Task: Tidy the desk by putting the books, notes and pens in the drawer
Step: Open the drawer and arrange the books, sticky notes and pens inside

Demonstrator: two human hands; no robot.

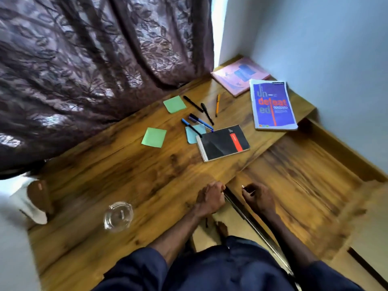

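Note:
On the wooden desk (126,185) lie a pink book (231,80), a blue "undefeated" book (273,103) and a black spiral notebook (223,142). Two green notes (174,104) (154,137) and a light blue note (192,136) lie near several pens: black ones (193,103), an orange one (217,103), blue ones (201,122). The drawer (304,175) at the right stands pulled out and holds nothing. My left hand (210,198) is curled at the desk's front edge beside the drawer's side. My right hand (258,198) hovers over the drawer's near corner, fingers loosely bent, holding nothing.
A glass ashtray (118,216) sits at the desk's near left. A dark patterned curtain (94,59) hangs along the far side, touching the desk. A pale wall (336,59) closes the right. A brown and white object (35,200) stands off the left end.

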